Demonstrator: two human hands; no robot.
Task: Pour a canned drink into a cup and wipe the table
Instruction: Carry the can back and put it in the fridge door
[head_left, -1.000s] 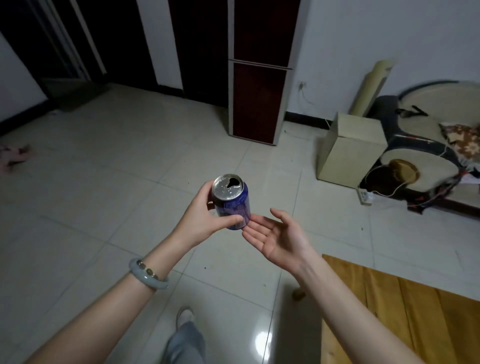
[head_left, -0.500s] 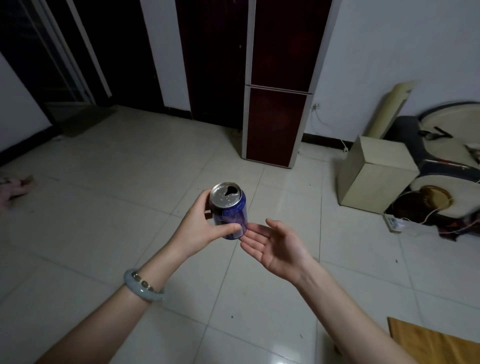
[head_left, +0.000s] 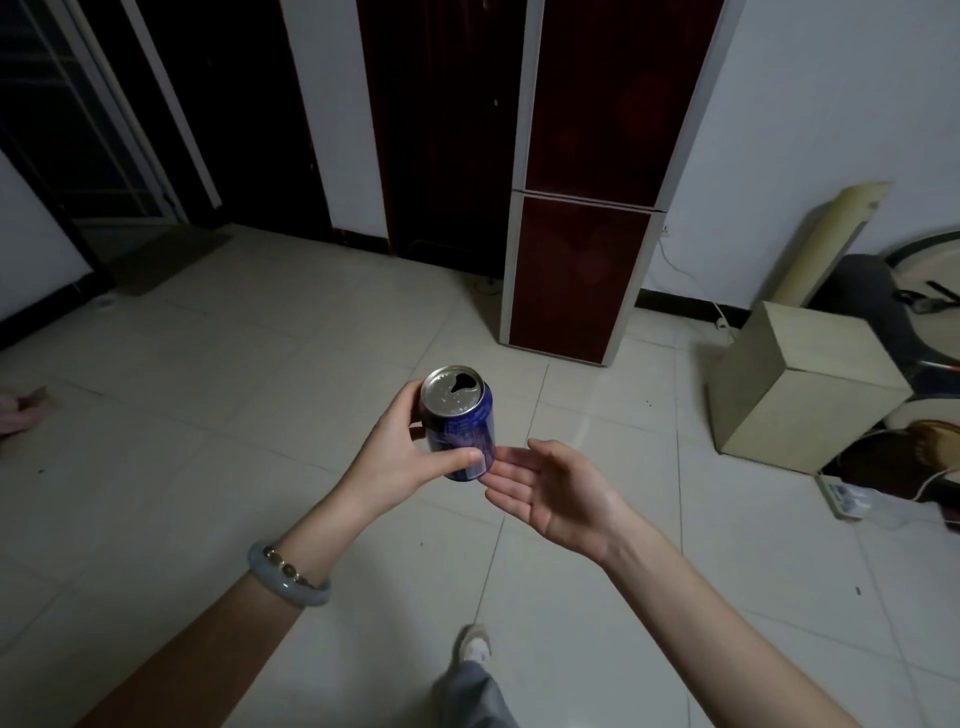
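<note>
The left hand (head_left: 400, 457) holds the can (head_left: 460, 422) in the air above the tiled floor (head_left: 208, 415), with the thumb across the front of the can and the fingers behind it. The can is blue, almost upright, and its top is already open. The right hand (head_left: 558, 493) is just beside the can, to its right and a little lower, with the palm up and the fingers spread and relaxed. Its fingertips (head_left: 501, 457) reach the bottom of the can; I cannot tell if they touch it. A bracelet (head_left: 287, 576) is on the left wrist.
</note>
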